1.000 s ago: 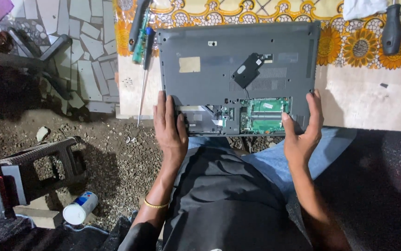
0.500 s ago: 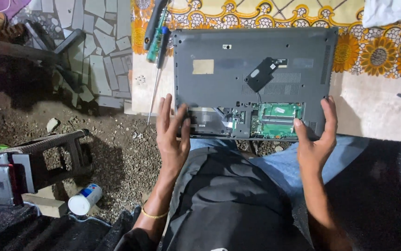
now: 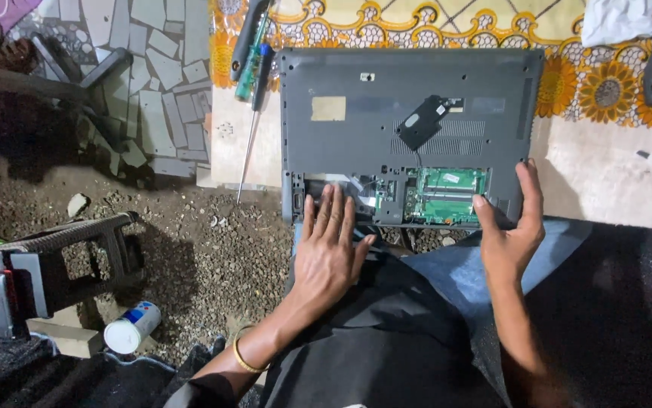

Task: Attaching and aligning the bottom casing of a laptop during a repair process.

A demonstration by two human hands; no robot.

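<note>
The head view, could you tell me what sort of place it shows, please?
Probably an informal outdoor repair spot: an opened grey laptop lies on a patterned cloth with screwdrivers beside it, above gravel ground.

left hand [image 3: 331,253] moved rightward onto laptop's [image 3: 409,91] open bay, fingers now flat inside it

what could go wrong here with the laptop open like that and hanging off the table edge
The left hand lies flat over the opened bay, so fingers could press on exposed parts beside the green circuit board. The laptop overhangs the table edge above gravel; if the right hand slips, it might tip off. The loose black part on its thin wire could snag.
</note>
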